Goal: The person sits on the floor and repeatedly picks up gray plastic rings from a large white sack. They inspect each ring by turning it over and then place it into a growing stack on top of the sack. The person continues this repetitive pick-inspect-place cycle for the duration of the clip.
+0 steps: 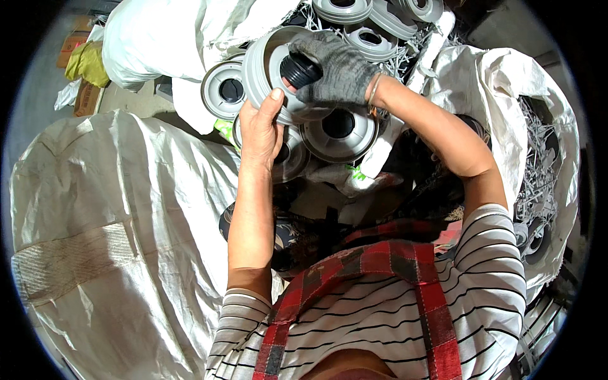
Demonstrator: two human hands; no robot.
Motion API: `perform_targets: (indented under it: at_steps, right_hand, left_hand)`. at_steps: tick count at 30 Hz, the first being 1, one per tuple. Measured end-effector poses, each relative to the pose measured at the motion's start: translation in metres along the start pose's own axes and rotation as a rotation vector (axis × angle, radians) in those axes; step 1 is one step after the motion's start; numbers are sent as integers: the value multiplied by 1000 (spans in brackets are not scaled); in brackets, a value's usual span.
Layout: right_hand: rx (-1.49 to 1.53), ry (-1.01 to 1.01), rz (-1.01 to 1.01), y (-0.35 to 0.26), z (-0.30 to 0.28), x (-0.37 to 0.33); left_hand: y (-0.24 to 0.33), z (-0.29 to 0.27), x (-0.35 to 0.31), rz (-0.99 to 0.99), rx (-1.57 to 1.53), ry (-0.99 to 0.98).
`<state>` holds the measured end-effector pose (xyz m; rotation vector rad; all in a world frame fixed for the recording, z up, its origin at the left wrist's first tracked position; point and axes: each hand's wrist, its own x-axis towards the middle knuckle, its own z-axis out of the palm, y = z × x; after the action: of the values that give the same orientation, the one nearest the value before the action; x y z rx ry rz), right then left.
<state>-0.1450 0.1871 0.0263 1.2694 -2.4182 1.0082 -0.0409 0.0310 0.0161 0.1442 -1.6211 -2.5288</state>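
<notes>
My bare left hand (261,130) grips the lower left rim of a round, light grey plastic housing (255,73), tilted so its hollow side faces right. My right hand (342,68), in a grey knit glove, is closed round a black ribbed cylindrical piece (299,71) at the housing's hollow. Whether that piece touches the housing's inside I cannot tell. Just below and left of my hands lie similar grey round parts with dark centres: one at the left (223,92), one beneath the glove (350,136), and another partly behind my left wrist (292,158).
More grey round parts (369,43) lie among pale shredded strips at the top. A large white woven sack (120,209) fills the left side. Another open white sack (487,82) at the right holds shredded strips (538,168). A yellow bag (88,63) lies far left.
</notes>
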Motion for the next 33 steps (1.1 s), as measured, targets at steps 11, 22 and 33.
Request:
perform_targets:
  at_steps: [11,22,33]
  right_hand:
    - [-145,-118,-135,-4,11,-5]
    - [142,-13,12,4,17,-16]
    - [47,28,-75,3,18,-26]
  left_hand:
    - [6,-11,-3,-144,-26,-24]
    - [-12,-1,-9,15,278,3]
    - [-12,10,-15,78,330,109]
